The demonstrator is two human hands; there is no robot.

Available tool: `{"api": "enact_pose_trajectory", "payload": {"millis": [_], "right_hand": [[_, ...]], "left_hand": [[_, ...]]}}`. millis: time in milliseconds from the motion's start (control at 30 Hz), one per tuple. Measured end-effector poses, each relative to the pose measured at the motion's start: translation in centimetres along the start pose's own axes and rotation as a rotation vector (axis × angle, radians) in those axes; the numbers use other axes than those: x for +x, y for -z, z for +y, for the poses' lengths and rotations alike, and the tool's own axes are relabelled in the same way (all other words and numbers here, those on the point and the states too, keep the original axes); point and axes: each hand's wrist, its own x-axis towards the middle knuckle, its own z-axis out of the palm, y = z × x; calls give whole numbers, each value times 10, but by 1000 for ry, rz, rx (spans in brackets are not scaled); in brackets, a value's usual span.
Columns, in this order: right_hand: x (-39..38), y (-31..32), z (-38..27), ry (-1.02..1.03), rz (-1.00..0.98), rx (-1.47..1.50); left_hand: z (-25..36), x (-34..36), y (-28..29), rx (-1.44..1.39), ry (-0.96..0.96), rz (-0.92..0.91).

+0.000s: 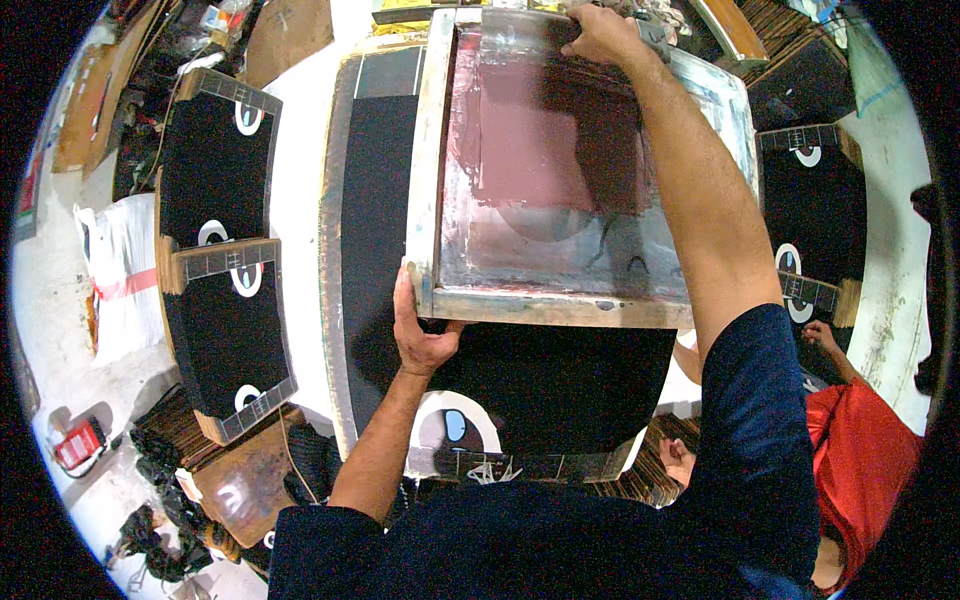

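Note:
A wooden-framed printing screen [560, 306] lies over a large black sheet [540, 380], with dark reddish ink smeared across its mesh. My left hand [428, 342] is closed on the frame's near left corner, fingers along the outer side and thumb under the near rail. At the screen's far end is my right hand [605, 40], fingers curled down over something grey; what it grips is partly hidden and cannot be made out. My right forearm crosses above the mesh. Near me on the black sheet shows a white eye shape [485, 415] with a blue patch.
Black printed sheets [215, 170] lie on stacks at the left, with similar sheets [820, 210] at the right. Another person in a red garment [865, 450] is at the lower right, a hand [820, 338] near those sheets. A red container [80, 445] sits at the lower left.

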Motion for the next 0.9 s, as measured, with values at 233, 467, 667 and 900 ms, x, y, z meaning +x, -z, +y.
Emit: {"api": "enact_pose_trajectory", "payload": {"millis": [233, 467, 667, 900], "right_hand": [[-107, -14, -80, -113, 784, 187], [-303, -36, -236, -356, 517, 402], [-279, 65, -229, -194, 900, 136], [-211, 229, -217, -326, 950, 103]], "left_hand": [[12, 7, 2, 58, -61, 26], [36, 23, 15, -97, 24, 39], [134, 84, 69, -312, -9, 197], [50, 126, 176, -449, 39, 68]]}}
